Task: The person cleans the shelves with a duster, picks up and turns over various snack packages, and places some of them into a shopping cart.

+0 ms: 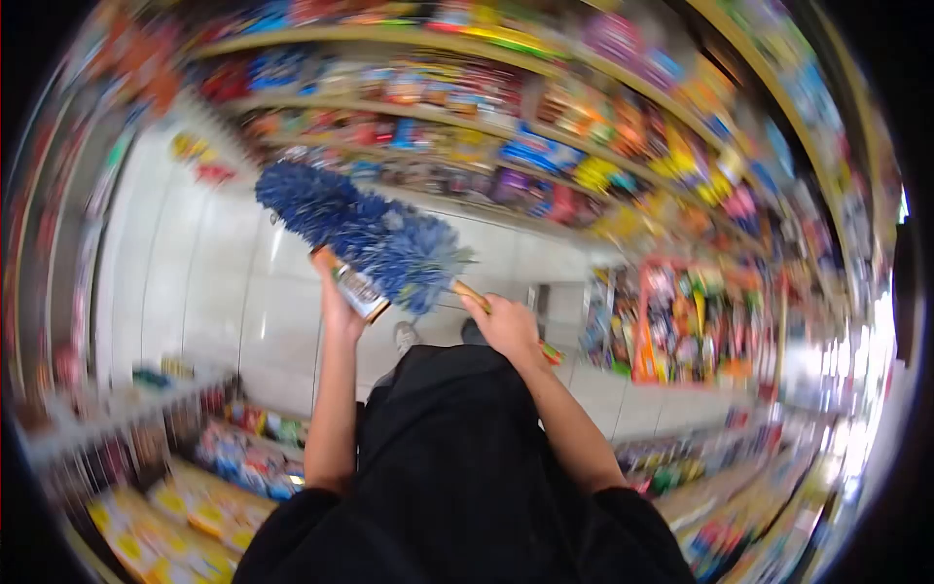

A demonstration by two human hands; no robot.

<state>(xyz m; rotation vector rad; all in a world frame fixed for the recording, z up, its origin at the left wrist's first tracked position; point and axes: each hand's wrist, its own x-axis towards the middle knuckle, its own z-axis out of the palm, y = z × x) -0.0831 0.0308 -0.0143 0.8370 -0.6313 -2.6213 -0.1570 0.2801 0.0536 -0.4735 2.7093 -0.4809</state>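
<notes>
My right hand (506, 326) is closed around the wooden handle (471, 295) of a feather duster. The duster's fluffy blue head (360, 229) points up and to the left, away from my body. In my left hand (341, 310) is a small labelled pack (360, 293), brown and white with a dark edge. The duster's feathers overlap the pack's upper side in this view. Motion blur hides the print on the label.
Shelves of bright packaged goods (438, 112) curve across the far side. A display rack with an orange frame (696, 321) stands at right. Low shelves with yellow cartons (156, 535) are at near left. White floor tiles (224, 263) lie between.
</notes>
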